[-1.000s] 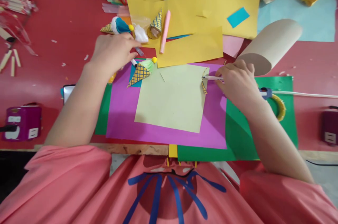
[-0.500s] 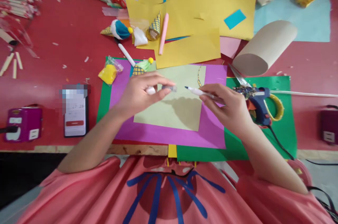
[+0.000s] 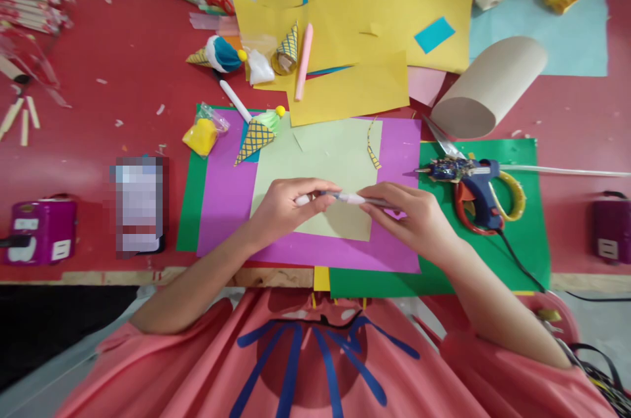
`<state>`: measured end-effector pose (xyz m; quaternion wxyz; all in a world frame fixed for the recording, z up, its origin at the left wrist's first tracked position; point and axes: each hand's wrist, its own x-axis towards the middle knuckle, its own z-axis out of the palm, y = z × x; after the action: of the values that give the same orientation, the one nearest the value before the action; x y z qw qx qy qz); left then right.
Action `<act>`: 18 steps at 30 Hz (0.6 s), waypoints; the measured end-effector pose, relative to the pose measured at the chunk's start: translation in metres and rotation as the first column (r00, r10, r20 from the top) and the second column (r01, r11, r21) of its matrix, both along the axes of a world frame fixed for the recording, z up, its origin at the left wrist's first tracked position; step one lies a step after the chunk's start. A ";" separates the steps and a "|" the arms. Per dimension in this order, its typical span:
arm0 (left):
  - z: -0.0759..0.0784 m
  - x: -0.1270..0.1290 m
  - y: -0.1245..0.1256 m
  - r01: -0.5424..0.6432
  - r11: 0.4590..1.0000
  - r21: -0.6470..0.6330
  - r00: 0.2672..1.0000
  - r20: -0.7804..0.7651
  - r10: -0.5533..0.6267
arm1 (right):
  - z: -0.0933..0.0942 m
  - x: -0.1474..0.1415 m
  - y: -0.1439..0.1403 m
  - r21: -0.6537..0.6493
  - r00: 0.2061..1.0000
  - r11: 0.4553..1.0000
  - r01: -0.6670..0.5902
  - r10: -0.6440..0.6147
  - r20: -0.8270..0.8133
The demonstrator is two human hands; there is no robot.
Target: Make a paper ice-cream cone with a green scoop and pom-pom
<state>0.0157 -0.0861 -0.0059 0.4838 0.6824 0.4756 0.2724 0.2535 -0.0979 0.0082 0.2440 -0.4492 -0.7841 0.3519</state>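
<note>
Both hands meet over the near edge of the pale green sheet [image 3: 325, 162], which lies on the purple sheet [image 3: 394, 234]. Right hand [image 3: 409, 221] grips the white marker [image 3: 352, 198] by its barrel, tip end pointing left. Left hand [image 3: 286, 204] pinches the cap end, fingers closed round it. Looks like the cap is seated on the tip or just about there; the joint is hidden under the fingers, so can't confirm. Marker sits level, held off the paper, between the two hands. Judging from that: the step in hand is capping the pen. Next move needs a straight push along the barrel axis until it clicks, no twisting, then one hand lets go. Around it: glue gun [image 3: 468, 175] lies on the green sheet [image 3: 522, 247] just right of the right hand, cord trailing off the near edge, scissors under it. Paper cone with a grid pattern [image 3: 256, 135] lies at the far left corner of the purple sheet, second white marker [image 3: 234, 99] just beyond it. Small curled patterned strip [image 3: 372, 152] lies on the far right of the pale green sheet. Yellow sheets [image 3: 374, 10] stacked further back, cardboard tube [image 3: 488, 86] far right, phone [image 3: 138, 204] left on the red table [image 3: 98, 76].
</note>
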 end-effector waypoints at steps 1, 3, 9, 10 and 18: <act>-0.002 0.002 -0.002 -0.009 0.998 -0.066 1.000 0.020 0.011 | -0.002 0.000 -0.001 -0.007 1.000 1.000 -0.006 0.006 -0.005; -0.006 0.004 -0.006 -0.020 0.988 -0.155 0.997 0.064 0.030 | -0.007 -0.001 -0.003 -0.024 0.999 0.999 -0.023 0.023 -0.024; -0.019 0.009 -0.013 -0.043 0.970 -0.240 0.986 0.148 0.080 | -0.022 -0.003 -0.010 -0.019 0.999 1.000 -0.012 0.011 -0.043; -0.021 0.009 -0.014 -0.044 0.964 -0.261 0.984 0.155 0.086 | -0.024 -0.004 -0.011 -0.017 0.999 1.000 -0.008 0.007 -0.037; -0.028 0.004 -0.019 -0.073 0.931 -0.357 0.971 0.187 0.148 | -0.031 -0.015 -0.014 -0.036 0.998 0.999 0.021 -0.023 -0.057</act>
<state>0.0199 -0.1047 -0.0338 0.6280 0.5256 0.5000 0.2819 0.2384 -0.1120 -0.0228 0.2622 -0.4516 -0.7656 0.3757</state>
